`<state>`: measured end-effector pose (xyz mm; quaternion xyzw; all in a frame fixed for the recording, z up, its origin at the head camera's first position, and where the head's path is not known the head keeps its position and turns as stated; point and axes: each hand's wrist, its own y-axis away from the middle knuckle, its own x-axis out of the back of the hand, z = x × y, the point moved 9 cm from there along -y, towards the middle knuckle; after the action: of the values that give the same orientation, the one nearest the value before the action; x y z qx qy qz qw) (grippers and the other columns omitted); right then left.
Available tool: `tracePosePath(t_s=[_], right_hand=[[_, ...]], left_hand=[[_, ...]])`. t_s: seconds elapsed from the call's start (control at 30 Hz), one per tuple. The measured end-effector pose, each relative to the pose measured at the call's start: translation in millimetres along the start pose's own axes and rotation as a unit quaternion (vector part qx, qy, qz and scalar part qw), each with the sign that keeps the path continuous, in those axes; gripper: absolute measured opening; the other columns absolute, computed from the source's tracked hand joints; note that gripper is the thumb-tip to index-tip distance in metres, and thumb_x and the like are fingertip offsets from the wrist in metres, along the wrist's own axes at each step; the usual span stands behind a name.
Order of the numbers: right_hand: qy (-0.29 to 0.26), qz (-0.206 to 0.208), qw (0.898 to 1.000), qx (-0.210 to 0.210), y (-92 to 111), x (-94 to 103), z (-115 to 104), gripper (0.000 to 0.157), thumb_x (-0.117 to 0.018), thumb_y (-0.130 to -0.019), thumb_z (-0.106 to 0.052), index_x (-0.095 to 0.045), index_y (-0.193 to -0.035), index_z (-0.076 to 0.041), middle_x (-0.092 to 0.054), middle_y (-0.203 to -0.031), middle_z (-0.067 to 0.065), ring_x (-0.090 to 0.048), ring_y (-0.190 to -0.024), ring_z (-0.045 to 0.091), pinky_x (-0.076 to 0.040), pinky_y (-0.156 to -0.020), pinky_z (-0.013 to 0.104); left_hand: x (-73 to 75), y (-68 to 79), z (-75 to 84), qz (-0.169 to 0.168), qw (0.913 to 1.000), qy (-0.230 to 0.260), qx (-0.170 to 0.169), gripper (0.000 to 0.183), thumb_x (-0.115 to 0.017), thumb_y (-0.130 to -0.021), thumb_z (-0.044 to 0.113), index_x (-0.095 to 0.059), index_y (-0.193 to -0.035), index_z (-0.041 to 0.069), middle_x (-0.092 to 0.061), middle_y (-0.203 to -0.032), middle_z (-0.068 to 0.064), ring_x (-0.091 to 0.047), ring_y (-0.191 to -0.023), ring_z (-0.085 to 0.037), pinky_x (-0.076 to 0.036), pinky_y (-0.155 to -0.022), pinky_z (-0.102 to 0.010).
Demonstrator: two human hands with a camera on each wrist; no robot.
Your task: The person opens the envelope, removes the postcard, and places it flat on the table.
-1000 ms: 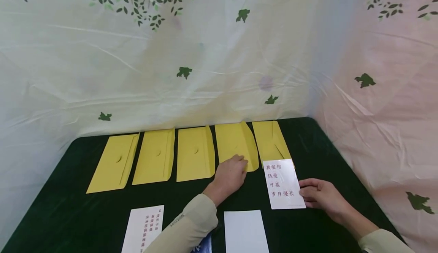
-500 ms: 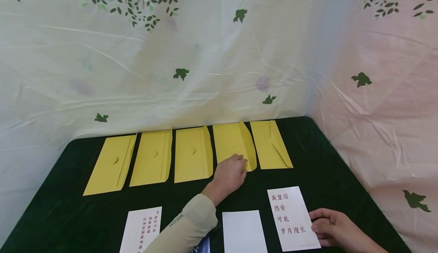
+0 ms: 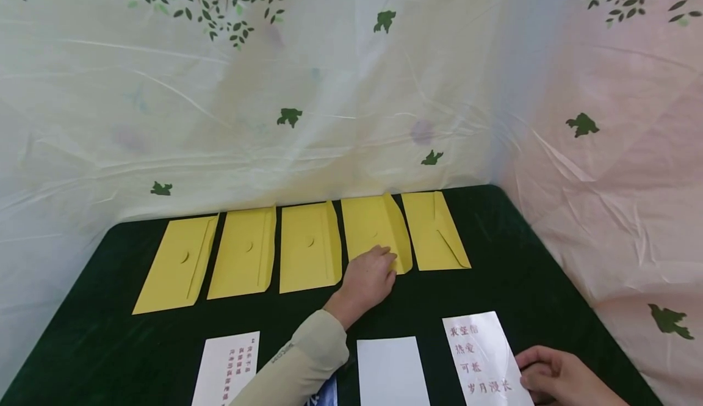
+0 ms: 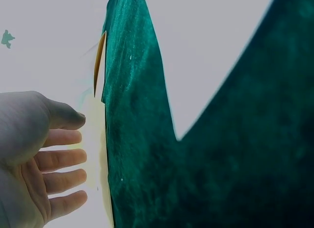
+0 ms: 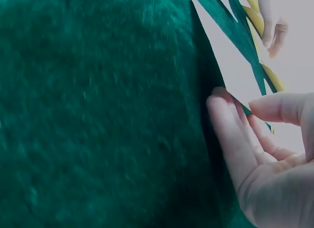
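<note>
My right hand (image 3: 560, 378) pinches the right edge of a white card (image 3: 478, 357) with printed red characters. In the right wrist view, thumb and fingers of the right hand (image 5: 274, 184) meet at the corner of the card (image 5: 230, 56), which is tilted above the green cloth. Over the lower part of the fourth yellow envelope (image 3: 365, 223) lies my left hand (image 3: 367, 281); whether it touches the paper I cannot tell. From the left wrist, the left hand (image 4: 34, 154) shows loosely bent fingers with nothing between them.
Three more yellow envelopes, the nearest of them this middle envelope (image 3: 307, 253), stand left of the hand, and a rightmost envelope (image 3: 436, 229) beyond it. A blank white card (image 3: 391, 369), a printed card (image 3: 227, 369) and a blue item (image 3: 328, 394) lie nearer on the green cloth (image 3: 110, 345).
My right hand has drawn the printed card away from the rightmost envelope, toward me and slightly right. That envelope's lower edge is now uncovered. My left hand has stayed in place.
</note>
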<state>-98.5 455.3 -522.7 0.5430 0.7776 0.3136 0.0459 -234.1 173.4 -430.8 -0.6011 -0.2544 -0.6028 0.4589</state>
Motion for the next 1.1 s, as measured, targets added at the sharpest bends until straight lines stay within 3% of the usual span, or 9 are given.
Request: tracePosePath(t_s=[0.17,0.3,0.4,0.6,0.87,1.1], right_hand=[[0.049,0.044,0.998,-0.015,2,10.0,-2,0.023,-0.059,-0.100,-0.008,-0.060,-0.114,0.010,-0.068,-0.089,0.009,-0.065,-0.075,0.027,-0.059,-0.071,0.040],[0.084,0.025,0.996,0.000,1,11.5,-8,0.018,-0.059,-0.100,-0.008,-0.064,-0.109,0.007,-0.065,-0.085,0.006,-0.064,-0.073,0.025,-0.058,-0.068,0.039],[0.094,0.028,0.995,-0.011,-2,12.8,-12,0.016,-0.061,-0.100,-0.009,-0.066,-0.108,0.004,-0.064,-0.084,0.006,-0.064,-0.073,0.025,-0.058,-0.067,0.039],[0.107,0.098,0.989,-0.043,-13,20.7,-26,0.016,-0.065,-0.098,-0.013,-0.068,-0.107,-0.001,-0.064,-0.083,0.006,-0.065,-0.072,0.023,-0.059,-0.064,0.040],[0.062,0.089,0.993,0.044,-28,29.1,-60,0.025,-0.067,-0.098,-0.017,-0.066,-0.112,0.004,-0.070,-0.087,0.009,-0.070,-0.076,0.028,-0.061,-0.068,0.041],[0.030,0.091,0.990,0.106,-42,34.4,-86,0.032,-0.065,-0.099,-0.018,-0.062,-0.118,0.009,-0.072,-0.095,0.014,-0.071,-0.081,0.029,-0.062,-0.071,0.039]], left_hand=[[0.9,-0.7,1.5,0.000,1.0000,0.002,-0.003,0.028,-0.067,-0.097,0.024,-0.073,-0.121,0.010,-0.067,-0.127,-0.008,-0.066,-0.112,-0.021,-0.056,-0.091,-0.035],[1.9,-0.9,2.8,0.000,1.0000,0.002,-0.004,0.029,-0.067,-0.097,0.023,-0.072,-0.123,0.010,-0.067,-0.128,-0.009,-0.066,-0.114,-0.021,-0.056,-0.092,-0.035],[2.6,-0.8,4.0,-0.001,1.0000,0.004,-0.003,0.029,-0.067,-0.097,0.023,-0.072,-0.123,0.010,-0.067,-0.128,-0.008,-0.066,-0.114,-0.021,-0.056,-0.092,-0.035],[5.9,-1.7,9.0,0.007,0.9998,0.016,-0.002,0.029,-0.069,-0.096,0.024,-0.072,-0.122,0.011,-0.067,-0.128,-0.007,-0.066,-0.113,-0.020,-0.056,-0.091,-0.033],[7.6,-3.9,18.0,0.025,0.9994,0.025,-0.005,0.030,-0.071,-0.095,0.025,-0.072,-0.122,0.012,-0.065,-0.131,-0.007,-0.063,-0.119,-0.021,-0.053,-0.096,-0.033],[10.2,-4.0,27.8,0.039,0.9986,0.028,-0.020,0.034,-0.072,-0.095,0.025,-0.071,-0.125,0.011,-0.063,-0.135,-0.007,-0.059,-0.126,-0.023,-0.049,-0.102,-0.034]])
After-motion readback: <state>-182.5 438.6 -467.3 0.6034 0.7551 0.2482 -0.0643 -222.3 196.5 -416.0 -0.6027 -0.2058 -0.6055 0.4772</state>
